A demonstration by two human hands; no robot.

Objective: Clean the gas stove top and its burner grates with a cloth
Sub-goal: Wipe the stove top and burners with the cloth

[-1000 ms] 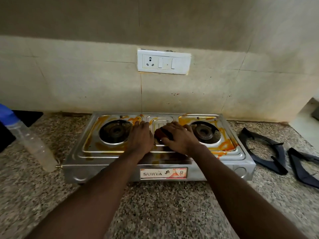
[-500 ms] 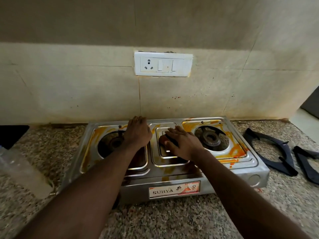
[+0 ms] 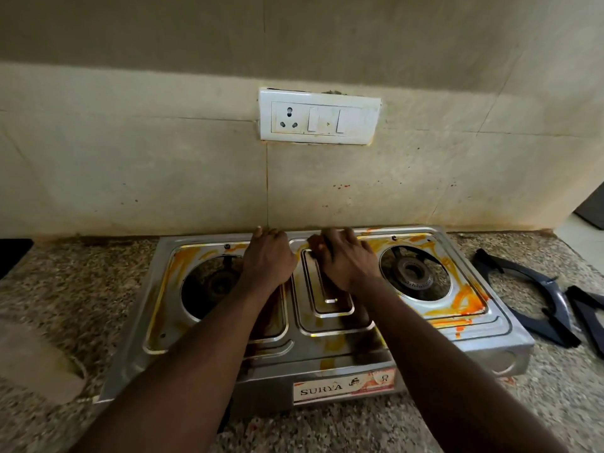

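Note:
A steel two-burner gas stove smeared with orange stains sits on the speckled counter against the wall. My left hand lies palm down at the back of the stove, beside the left burner, with nothing in it. On the raised centre panel my right hand presses down with curled fingers on a small dark cloth, which it almost wholly hides. The right burner is uncovered, with thick orange streaks around it. Two dark burner grates lie off the stove on the counter to the right.
A blurred plastic bottle lies on the counter left of the stove. A white socket and switch plate is on the wall right behind. A dark object sits at the far left edge.
Both hands have slid from the middle of the stove top toward its back edge. My view has come closer and lower over the stove.

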